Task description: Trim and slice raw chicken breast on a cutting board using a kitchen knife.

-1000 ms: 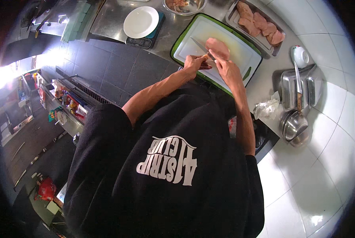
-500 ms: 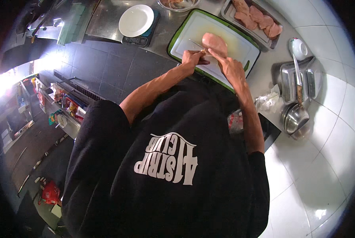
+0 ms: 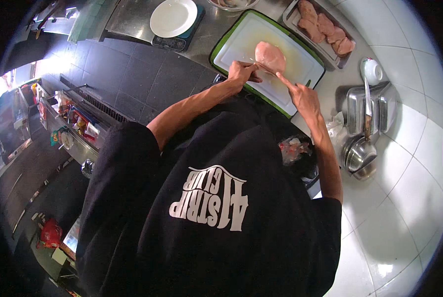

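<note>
A raw chicken breast (image 3: 270, 56) lies on the white cutting board (image 3: 244, 37), which has a green border. My left hand (image 3: 242, 73) is closed in a pinch at the breast's near left edge, on what looks like a thin strip of the meat. On the right, my right hand (image 3: 304, 98) is curled with the index finger stretched toward the near edge of the breast. It grips a knife; the handle is hidden in the palm and only a thin line of blade shows beside the meat.
Several raw chicken breasts fill a metal tray (image 3: 291, 20) behind the board. A white plate (image 3: 173, 18) sits on a scale (image 3: 174, 43) at the left, near a metal bowl (image 3: 234, 4). To the right are a white bowl (image 3: 371, 71), metal containers (image 3: 356, 106) and another knife (image 3: 368, 106).
My right hand has drawn back toward me and to the right, bringing the blade to the near edge of the breast. My left hand stays nearly in place, still pinching.
</note>
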{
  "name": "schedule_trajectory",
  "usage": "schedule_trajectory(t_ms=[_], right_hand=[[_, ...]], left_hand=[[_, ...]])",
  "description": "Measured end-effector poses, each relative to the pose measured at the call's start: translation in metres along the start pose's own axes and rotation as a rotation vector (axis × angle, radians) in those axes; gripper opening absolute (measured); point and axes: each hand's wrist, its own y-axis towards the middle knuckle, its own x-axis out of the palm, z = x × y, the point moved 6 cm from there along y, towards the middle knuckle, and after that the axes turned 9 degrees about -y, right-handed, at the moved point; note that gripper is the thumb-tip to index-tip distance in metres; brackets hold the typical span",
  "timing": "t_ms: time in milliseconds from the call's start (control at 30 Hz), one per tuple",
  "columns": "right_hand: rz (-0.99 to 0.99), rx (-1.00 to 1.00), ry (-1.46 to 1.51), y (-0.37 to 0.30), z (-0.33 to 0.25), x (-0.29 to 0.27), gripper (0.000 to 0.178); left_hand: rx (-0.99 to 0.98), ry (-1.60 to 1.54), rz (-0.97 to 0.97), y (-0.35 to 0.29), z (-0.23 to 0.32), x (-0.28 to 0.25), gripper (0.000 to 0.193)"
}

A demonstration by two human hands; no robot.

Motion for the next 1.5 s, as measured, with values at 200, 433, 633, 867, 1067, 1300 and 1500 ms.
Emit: schedule_trajectory(t_ms=[200, 433, 633, 867, 1067, 1300, 1500], right_hand=[[-0.021, -0.005, 0.026, -0.013, 0.010, -0.005, 0.064], [-0.005, 0.036, 0.031, -0.032, 0.019, -0.009, 0.064], [-0.085, 0.040, -0.154, -0.075, 0.038, -0.018, 0.061], [-0.139, 0.365, 0.214, -0.114, 0.053, -0.052, 0.054], [0.045, 0.763, 0.676, -0.130, 0.027, -0.016, 0.046], [0.480, 0.814, 0.817, -0.153, -0.016, 0.016, 0.041], [0.343, 0.912, 0.716, -0.132, -0.035, 0.027, 0.051]], left_hand=[[0.058, -0.034, -0.015, 0.001, 0.005, -0.002, 0.024], [0.090, -0.038, -0.001, 0.003, 0.013, -0.007, 0.025], [0.042, 0.179, -0.058, -0.009, 0.036, -0.044, 0.026], [0.277, 0.514, 0.016, -0.007, 0.076, -0.064, 0.036], [0.341, 0.613, -0.381, -0.021, 0.123, 0.004, 0.028], [0.356, 0.569, -0.802, -0.092, 0.210, 0.156, 0.028], [-0.084, -0.035, -1.607, -0.238, 0.182, 0.303, 0.014]])
